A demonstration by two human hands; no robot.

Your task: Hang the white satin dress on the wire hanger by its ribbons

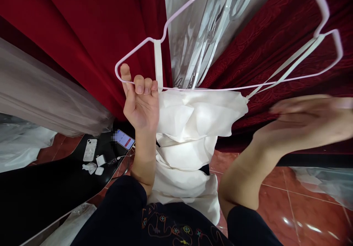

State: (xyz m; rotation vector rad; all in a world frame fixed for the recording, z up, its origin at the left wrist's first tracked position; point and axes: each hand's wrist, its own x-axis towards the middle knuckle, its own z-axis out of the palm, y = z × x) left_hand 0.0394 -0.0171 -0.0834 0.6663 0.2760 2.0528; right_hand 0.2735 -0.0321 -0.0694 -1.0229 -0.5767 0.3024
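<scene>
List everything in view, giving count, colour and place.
Hanger: one, pale pink, up front
Garment: one, white, hanging by straps
Curtains: two sides, red, behind
Sheer fabric: grey, far left
Scrollwork: pale, between curtains
Black surface: one, lower left
Phones: two, one white, one screen lit, on it
Adapter: one, white, beside them
Cable: white, near lit phone
Small items: two, white, below adapter
Tiles: red, floor
Plastic-like sheets: several, translucent, low
Shirt: one, dark, embroidered-looking
Left hand: one, bare, gripping hanger
Right hand: one, bare, blurred, right
</scene>
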